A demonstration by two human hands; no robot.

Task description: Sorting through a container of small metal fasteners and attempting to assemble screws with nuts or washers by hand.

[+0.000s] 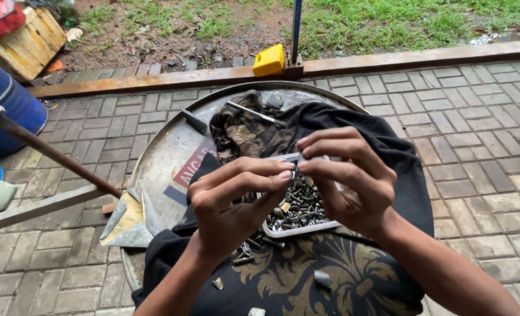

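Note:
My left hand [233, 202] and my right hand [345, 175] meet above a white tray [298, 229] filled with several bolts, nuts and washers [298, 208]. The fingertips of both hands pinch one small metal part [295, 169], too small to make out. The tray rests on a black cloth with a gold pattern [306, 275] spread over a round metal drum lid [166, 152]. Loose bolts [245, 251] lie on the cloth beside the tray.
A thin metal rod [249, 111] and a dark wedge [194, 121] lie on the lid. Sandpaper scraps [128, 219] lie at its left edge. A rusty bar [49, 149], blue barrel [5, 105], yellow container [270, 59] and blue post [296, 26] stand around on brick paving.

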